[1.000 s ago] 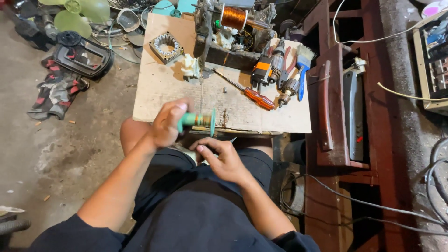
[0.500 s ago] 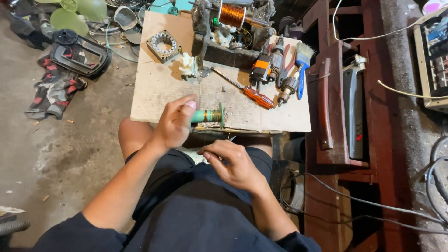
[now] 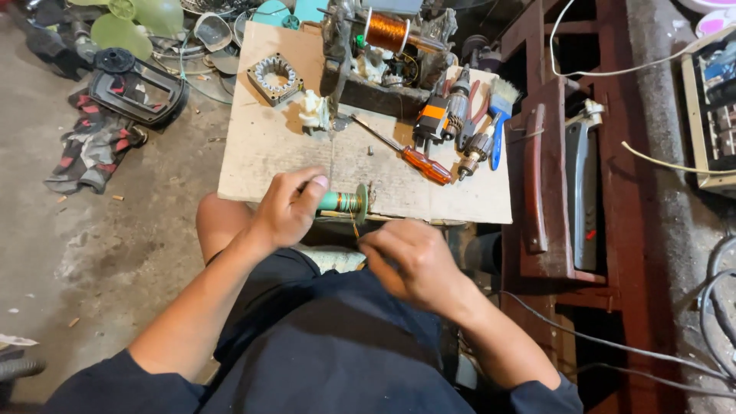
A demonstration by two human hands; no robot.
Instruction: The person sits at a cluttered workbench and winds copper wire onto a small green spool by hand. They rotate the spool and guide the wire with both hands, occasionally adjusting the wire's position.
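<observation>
Seated person in dark clothes, 1 bare knee showing, head view looking down. Right hand [image 3: 410,261] nearest the body, just below the near edge of the board, fingers curled in a loose pinch; looks like it has a thin wire strand running up toward the spool, but the strand is too fine to tell for sure. Left hand [image 3: 287,207] a bit further out, at the board's near edge, thumb and fingers closed around the left end of a small green spool [image 3: 343,202], which lies on its side, axis left-right, pale flange facing right, at the board edge between the 2 hands. The wooden board [image 3: 268,157] serves as a low work surface. Mid board: red-handled screwdriver [image 3: 418,162] lying diagonally, small white plastic part [image 3: 312,112] left of it. Right side of board: orange-and-black motor rotor [image 3: 434,121], drill chuck [image 3: 476,148], blue-handled brush [image 3: 500,115], close together. Far left of board: ring-shaped metal stator [image 3: 274,77]. Far edge: winding rig with a copper wire spool [image 3: 386,31] on top. On the concrete floor to the left: black plastic housing [image 3: 138,88], crumpled rag [image 3: 92,149], green fan blades [image 3: 142,17]. Right: dark red wooden frame [image 3: 552,153].
</observation>
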